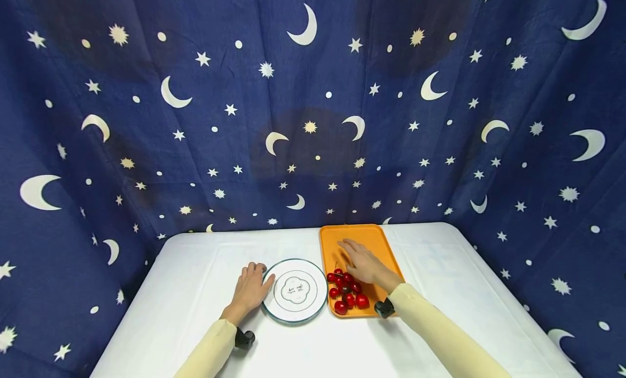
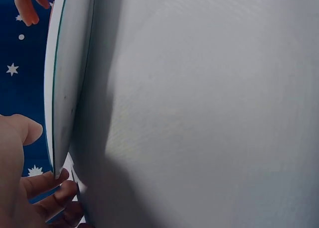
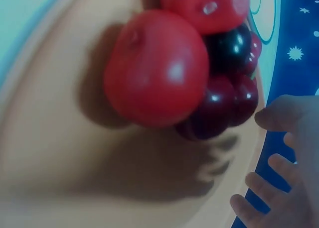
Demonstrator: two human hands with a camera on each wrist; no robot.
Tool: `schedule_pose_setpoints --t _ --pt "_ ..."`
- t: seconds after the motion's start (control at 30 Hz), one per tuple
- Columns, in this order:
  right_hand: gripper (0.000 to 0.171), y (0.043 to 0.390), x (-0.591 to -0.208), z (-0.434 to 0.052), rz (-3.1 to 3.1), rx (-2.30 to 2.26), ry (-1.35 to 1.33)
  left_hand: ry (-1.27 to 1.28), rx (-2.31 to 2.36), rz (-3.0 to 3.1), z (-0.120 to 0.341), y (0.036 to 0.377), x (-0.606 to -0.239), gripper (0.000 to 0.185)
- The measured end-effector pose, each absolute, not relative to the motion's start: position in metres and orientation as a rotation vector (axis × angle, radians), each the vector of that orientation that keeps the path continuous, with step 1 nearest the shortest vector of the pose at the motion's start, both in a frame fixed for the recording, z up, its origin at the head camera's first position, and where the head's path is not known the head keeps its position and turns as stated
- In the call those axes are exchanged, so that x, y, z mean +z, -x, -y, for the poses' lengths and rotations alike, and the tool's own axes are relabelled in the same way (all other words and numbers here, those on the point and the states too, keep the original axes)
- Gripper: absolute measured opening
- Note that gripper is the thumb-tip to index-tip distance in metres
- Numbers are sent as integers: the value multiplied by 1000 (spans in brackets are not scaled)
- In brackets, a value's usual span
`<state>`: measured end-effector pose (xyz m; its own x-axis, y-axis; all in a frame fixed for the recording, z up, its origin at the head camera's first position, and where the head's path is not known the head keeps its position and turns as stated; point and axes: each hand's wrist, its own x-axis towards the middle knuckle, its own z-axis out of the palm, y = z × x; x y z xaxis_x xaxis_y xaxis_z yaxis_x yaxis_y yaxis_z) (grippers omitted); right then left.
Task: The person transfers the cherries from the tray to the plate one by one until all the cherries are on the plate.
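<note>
Head view: table (image 1: pixel 430 269) covered in white cloth, backed by a dark blue cloth backdrop (image 1: pixel 225 155) printed with pale moons, stars and dots. Round white plate (image 1: pixel 295 291) with a thin dark teal rim and a lobed outline printed at its centre lies on the table, just beside the left edge of an orange rectangular tray (image 1: pixel 367 239) with rounded corners. Cluster of glossy red and dark red cherry-like fruits (image 1: pixel 346 287) sits in the near left part of the tray; a thin stem rises at its far side.

Left hand (image 1: pixel 250 288): at the plate's left rim, thumb over the upper face, curled fingers along the outer edge; reads as a hold on the rim. Left wrist view agrees on position: a fingertip meets the edge.

Right hand (image 1: pixel 362 264): over the tray, just beyond the fruits, fingers extended and holding nothing. Right wrist view: fingers spread apart, thumb near the dark red fruits with a slight gap showing; hand shadow falls across the tray floor. Hands well apart from each other.

Also noted: cream sleeves (image 1: pixel 430 318) on both arms, a small black device at each wrist, the left one (image 1: pixel 243 339) above the table.
</note>
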<state>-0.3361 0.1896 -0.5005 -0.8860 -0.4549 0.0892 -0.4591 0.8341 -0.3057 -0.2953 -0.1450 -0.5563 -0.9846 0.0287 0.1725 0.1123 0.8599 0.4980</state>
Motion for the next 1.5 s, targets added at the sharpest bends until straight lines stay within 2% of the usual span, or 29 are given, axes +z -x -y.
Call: schedule_pose_setpoints --t 0.37,0.7,0.93,1.13,1.5 --pt "54 336 -508 -179 3073 471 -682 79 -811 2922 143 290 -543 33" --pt "37 341 -508 -175 3030 516 -629 138 -799 2876 145 292 -549 16" --pt "34 344 -508 -172 3038 514 -631 164 -757 2863 147 292 -550 15" --pt "24 345 -516 -170 3013 530 -679 179 -716 2905 146 290 -553 15" --pt "19 351 -518 -168 3020 520 -621 174 -684 2873 146 288 -554 21"
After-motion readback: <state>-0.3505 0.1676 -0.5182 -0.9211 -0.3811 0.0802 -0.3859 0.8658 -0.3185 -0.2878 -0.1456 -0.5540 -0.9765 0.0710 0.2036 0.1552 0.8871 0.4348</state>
